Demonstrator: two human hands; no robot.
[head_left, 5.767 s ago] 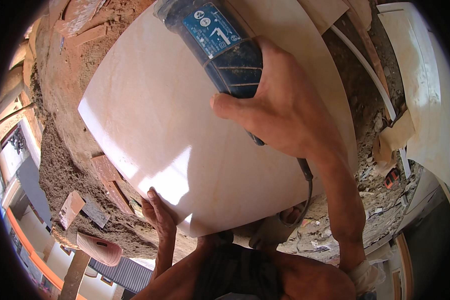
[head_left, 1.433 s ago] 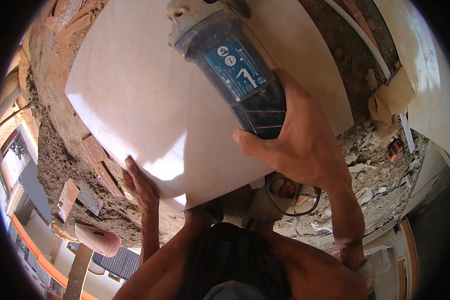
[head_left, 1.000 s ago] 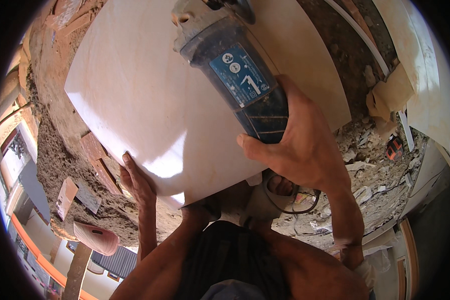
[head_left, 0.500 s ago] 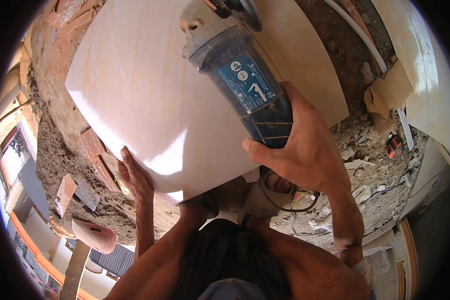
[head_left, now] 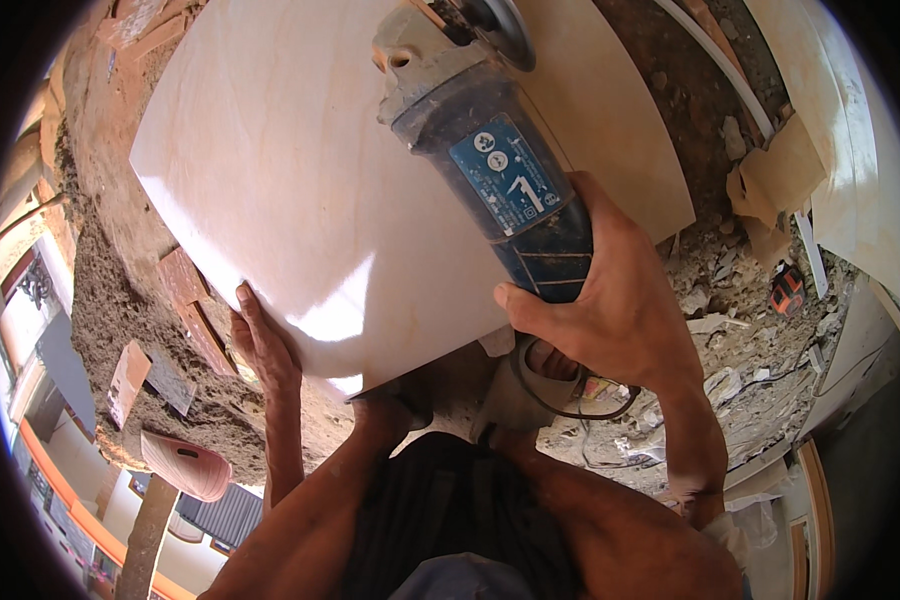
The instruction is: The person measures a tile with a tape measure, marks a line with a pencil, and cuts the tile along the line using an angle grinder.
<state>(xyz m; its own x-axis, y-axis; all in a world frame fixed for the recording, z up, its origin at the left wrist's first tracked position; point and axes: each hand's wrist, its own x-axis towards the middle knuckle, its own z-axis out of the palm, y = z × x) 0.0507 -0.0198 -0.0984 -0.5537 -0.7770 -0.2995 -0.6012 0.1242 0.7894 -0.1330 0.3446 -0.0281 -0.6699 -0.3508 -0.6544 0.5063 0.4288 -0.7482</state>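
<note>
A large cream tile (head_left: 270, 190) with faint streaks lies in front of my knees. My right hand (head_left: 620, 300) is wrapped round the rear body of a dusty blue angle grinder (head_left: 480, 160), which lies over the tile. Its disc (head_left: 510, 30) is at the far end, at the top of the view. A thin straight line runs along the tile to the right of the grinder. My left hand (head_left: 265, 340) grips the tile's near left edge, its thumb on top and its other fingers partly hidden. The grinder's cord (head_left: 570, 412) loops down by my right foot.
Rubble and soil surround the tile. On the right are a red-and-black tape measure (head_left: 787, 290), torn cardboard (head_left: 778, 180) and another large tile (head_left: 850, 130). Broken tile pieces (head_left: 185, 285) and a pink slipper-like object (head_left: 185, 465) lie on the left.
The grinder has shifted slightly to the right and nearer to me with my right hand on it. My left hand has slid a little leftward along the tile's edge.
</note>
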